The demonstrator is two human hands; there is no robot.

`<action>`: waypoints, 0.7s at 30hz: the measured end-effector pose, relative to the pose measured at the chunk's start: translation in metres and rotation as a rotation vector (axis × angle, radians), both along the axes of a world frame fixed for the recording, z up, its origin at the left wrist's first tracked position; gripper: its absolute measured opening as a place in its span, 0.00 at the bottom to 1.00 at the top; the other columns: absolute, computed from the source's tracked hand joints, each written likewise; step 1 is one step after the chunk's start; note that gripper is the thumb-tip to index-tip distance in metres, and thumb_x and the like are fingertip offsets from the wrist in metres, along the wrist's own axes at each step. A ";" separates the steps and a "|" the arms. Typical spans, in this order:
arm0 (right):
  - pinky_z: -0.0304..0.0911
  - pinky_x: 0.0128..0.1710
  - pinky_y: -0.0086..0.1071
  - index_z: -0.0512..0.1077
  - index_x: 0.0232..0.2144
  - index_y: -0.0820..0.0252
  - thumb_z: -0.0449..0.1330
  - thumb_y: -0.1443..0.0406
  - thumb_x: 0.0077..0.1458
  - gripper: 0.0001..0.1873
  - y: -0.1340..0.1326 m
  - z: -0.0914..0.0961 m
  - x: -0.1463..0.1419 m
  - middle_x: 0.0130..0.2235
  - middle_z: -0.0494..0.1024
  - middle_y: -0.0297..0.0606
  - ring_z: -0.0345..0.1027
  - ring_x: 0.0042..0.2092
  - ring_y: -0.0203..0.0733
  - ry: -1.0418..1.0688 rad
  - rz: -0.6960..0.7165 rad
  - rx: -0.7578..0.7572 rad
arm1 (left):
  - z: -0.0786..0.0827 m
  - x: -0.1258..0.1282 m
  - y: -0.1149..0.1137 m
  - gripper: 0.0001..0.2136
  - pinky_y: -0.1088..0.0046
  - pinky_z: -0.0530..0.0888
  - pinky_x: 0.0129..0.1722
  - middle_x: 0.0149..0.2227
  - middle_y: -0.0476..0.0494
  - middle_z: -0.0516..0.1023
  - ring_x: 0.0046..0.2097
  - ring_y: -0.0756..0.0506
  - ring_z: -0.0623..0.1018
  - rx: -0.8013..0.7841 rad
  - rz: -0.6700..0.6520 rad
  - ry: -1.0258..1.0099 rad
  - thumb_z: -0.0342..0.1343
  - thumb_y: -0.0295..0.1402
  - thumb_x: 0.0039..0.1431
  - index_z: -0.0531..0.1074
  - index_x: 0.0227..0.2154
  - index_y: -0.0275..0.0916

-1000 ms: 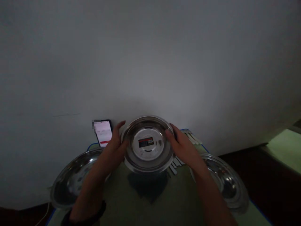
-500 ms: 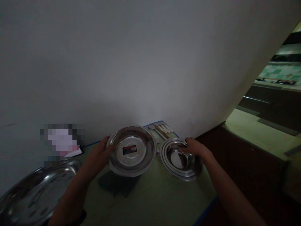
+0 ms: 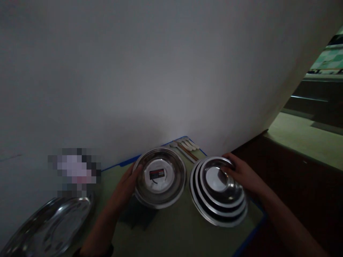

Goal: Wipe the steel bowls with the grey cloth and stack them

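My left hand [image 3: 125, 185] grips the left rim of a steel bowl [image 3: 160, 178] with a dark label at its bottom, held tilted just above the green table [image 3: 171, 232]. My right hand [image 3: 241, 175] grips the far right rim of the top bowl of a stack of steel bowls [image 3: 218, 191], which is tipped up off the ones beneath. The two lots of bowls sit side by side, a small gap between them.
A large steel platter [image 3: 45, 228] lies at the near left. Spoons and chopsticks [image 3: 186, 147] rest by the white wall at the table's far corner. A blurred-out screen [image 3: 73, 167] leans on the wall at left. Dark floor drops off to the right.
My right hand left the labelled bowl, went to the stack on the right and tipped its top bowl up. The view swung right; my left hand kept hold of the labelled bowl.
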State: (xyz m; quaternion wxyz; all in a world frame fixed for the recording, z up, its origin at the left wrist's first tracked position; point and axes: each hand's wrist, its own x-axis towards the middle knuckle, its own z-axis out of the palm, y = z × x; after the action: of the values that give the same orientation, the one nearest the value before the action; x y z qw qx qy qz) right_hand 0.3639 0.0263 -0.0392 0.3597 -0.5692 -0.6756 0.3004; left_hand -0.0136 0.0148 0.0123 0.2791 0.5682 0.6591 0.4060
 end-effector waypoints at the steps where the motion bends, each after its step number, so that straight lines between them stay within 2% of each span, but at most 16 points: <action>1: 0.65 0.37 0.36 0.65 0.40 0.57 0.57 0.59 0.52 0.13 -0.001 0.004 0.000 0.34 0.76 0.37 0.71 0.36 0.45 0.076 -0.006 -0.015 | 0.000 0.003 -0.001 0.25 0.59 0.66 0.58 0.56 0.40 0.74 0.57 0.38 0.72 0.007 -0.039 0.010 0.47 0.48 0.60 0.70 0.54 0.40; 4: 0.66 0.35 0.34 0.65 0.40 0.56 0.60 0.57 0.50 0.16 -0.001 0.019 -0.011 0.35 0.76 0.35 0.71 0.36 0.43 0.310 -0.011 -0.052 | 0.000 0.014 -0.005 0.26 0.58 0.61 0.61 0.58 0.41 0.71 0.60 0.38 0.69 0.001 -0.114 0.039 0.46 0.48 0.61 0.66 0.57 0.40; 7: 0.65 0.37 0.34 0.65 0.39 0.56 0.60 0.56 0.51 0.15 0.008 0.031 -0.037 0.35 0.75 0.35 0.70 0.37 0.42 0.404 -0.014 0.042 | 0.002 0.029 -0.010 0.25 0.59 0.62 0.60 0.58 0.42 0.72 0.59 0.38 0.70 -0.022 -0.137 -0.001 0.44 0.49 0.62 0.66 0.57 0.42; 11: 0.64 0.39 0.36 0.64 0.37 0.57 0.54 0.55 0.55 0.12 0.023 0.032 -0.077 0.34 0.74 0.37 0.68 0.38 0.43 0.282 0.027 0.144 | 0.005 0.046 -0.018 0.25 0.60 0.65 0.58 0.56 0.41 0.74 0.58 0.39 0.71 -0.027 -0.153 -0.028 0.43 0.48 0.62 0.68 0.55 0.41; 14: 0.62 0.43 0.38 0.63 0.37 0.58 0.49 0.56 0.59 0.12 0.029 0.026 -0.098 0.37 0.73 0.40 0.68 0.40 0.44 0.203 0.070 0.178 | 0.003 0.050 -0.022 0.25 0.60 0.66 0.57 0.55 0.39 0.75 0.56 0.38 0.73 -0.020 -0.108 -0.020 0.43 0.48 0.62 0.69 0.54 0.39; 18: 0.60 0.49 0.40 0.62 0.39 0.58 0.46 0.58 0.60 0.11 0.030 0.019 -0.105 0.43 0.72 0.45 0.66 0.47 0.46 0.124 0.058 0.122 | -0.002 0.052 -0.022 0.24 0.61 0.66 0.57 0.57 0.40 0.73 0.57 0.38 0.72 -0.016 -0.099 -0.137 0.46 0.45 0.60 0.69 0.54 0.38; 21: 0.62 0.46 0.39 0.60 0.39 0.59 0.47 0.59 0.59 0.10 0.031 0.016 -0.102 0.41 0.73 0.46 0.68 0.45 0.46 0.086 0.070 0.048 | -0.004 0.059 -0.020 0.22 0.62 0.66 0.58 0.56 0.42 0.74 0.58 0.38 0.71 -0.034 -0.058 -0.210 0.48 0.42 0.57 0.71 0.52 0.38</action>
State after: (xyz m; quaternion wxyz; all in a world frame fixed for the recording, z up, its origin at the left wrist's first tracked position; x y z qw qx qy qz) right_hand 0.2614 0.0572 -0.0234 0.3913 -0.5231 -0.6860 0.3203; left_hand 0.0451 -0.0048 0.0085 0.3678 0.5366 0.6162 0.4439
